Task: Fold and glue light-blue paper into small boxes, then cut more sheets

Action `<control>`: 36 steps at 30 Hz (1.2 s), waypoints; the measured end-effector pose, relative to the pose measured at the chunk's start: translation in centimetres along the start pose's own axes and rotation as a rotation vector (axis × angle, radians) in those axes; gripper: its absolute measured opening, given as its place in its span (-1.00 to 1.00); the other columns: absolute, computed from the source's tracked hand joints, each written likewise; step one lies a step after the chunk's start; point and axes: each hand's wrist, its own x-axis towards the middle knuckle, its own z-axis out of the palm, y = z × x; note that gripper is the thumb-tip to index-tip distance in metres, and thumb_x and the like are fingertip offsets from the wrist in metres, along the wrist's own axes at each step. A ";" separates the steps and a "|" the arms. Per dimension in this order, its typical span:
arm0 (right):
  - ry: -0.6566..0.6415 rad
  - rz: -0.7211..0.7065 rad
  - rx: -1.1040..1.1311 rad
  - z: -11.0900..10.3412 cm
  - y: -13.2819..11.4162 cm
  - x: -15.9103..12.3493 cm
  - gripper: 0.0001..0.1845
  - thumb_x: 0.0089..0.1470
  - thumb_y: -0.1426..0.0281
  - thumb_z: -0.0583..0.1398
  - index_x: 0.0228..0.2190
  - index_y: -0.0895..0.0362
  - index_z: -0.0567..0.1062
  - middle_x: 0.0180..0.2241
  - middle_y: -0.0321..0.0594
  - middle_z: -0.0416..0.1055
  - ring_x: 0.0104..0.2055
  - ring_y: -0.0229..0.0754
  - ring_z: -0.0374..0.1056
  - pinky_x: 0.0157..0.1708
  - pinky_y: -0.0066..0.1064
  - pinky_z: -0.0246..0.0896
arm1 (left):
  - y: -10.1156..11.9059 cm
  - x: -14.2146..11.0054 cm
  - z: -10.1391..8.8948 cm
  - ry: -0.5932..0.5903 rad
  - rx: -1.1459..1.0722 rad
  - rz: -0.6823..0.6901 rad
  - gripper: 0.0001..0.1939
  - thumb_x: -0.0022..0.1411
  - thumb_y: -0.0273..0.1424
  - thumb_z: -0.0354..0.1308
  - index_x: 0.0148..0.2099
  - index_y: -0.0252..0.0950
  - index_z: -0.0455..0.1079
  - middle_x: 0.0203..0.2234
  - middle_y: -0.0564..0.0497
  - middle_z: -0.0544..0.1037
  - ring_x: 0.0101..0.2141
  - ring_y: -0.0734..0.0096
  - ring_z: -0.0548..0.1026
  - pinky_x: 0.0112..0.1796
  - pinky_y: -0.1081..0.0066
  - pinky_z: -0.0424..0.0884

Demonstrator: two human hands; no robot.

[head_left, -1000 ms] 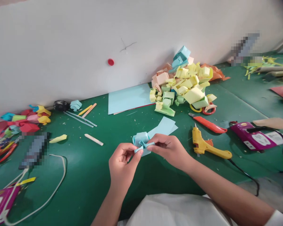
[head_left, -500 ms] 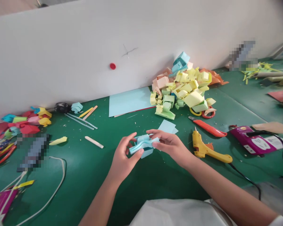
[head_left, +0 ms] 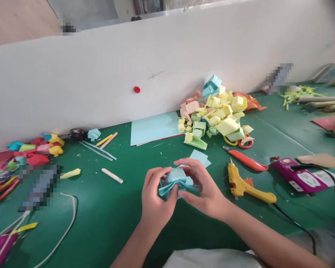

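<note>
A light-blue folded paper piece, boxy in the middle with layered strips sticking out at both sides, is held above the green table. My left hand grips its left side, thumb pressed on the front strip and fingers behind. Curved around its right side, my right hand holds it between thumb and fingers. The fingers partly cover the piece's underside and back. Just behind the hands lie small light-blue paper sheets.
Behind are a pile of folded paper pieces and a light-blue sheet. To the right lie a red utility knife, a yellow glue gun and a purple power strip. A white stick lies left.
My hands have turned the folded paper, so its boxy top now shows above the strips. The left thumb has shifted to the middle front. The view has tilted upward slightly.
</note>
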 end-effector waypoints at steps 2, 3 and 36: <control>0.049 -0.081 -0.083 0.5 -0.1 -0.2 -0.30 0.14 0.55 0.24 0.22 -0.12 0.19 0.11 -0.12 0.25 0.08 -0.02 0.31 0.07 -0.08 0.30 | 0.2 0.0 0.1 0.036 0.025 0.039 -0.65 0.22 -0.51 0.19 0.04 -0.14 0.43 -0.11 -0.04 0.45 -0.19 0.31 0.48 -0.24 0.37 0.46; 0.070 -0.127 -0.112 0.7 -0.1 -0.3 -0.31 0.15 0.55 0.22 0.22 -0.11 0.18 0.10 -0.11 0.23 0.08 -0.02 0.30 0.08 -0.08 0.30 | 0.3 0.1 0.2 0.051 0.029 0.057 -0.64 0.21 -0.53 0.17 0.04 -0.14 0.43 -0.12 -0.04 0.44 -0.19 0.30 0.47 -0.24 0.37 0.46; 0.365 -0.483 -1.266 -22.9 -4.0 19.0 -0.45 0.15 0.58 0.18 0.18 0.27 0.34 0.20 0.17 0.33 0.29 0.04 0.17 0.25 -0.05 -0.06 | -3.6 -0.8 -1.7 0.009 0.026 -0.259 -0.68 0.42 -0.07 0.05 0.08 0.00 0.46 0.14 -0.16 0.40 -0.08 0.05 0.49 -0.23 0.19 0.53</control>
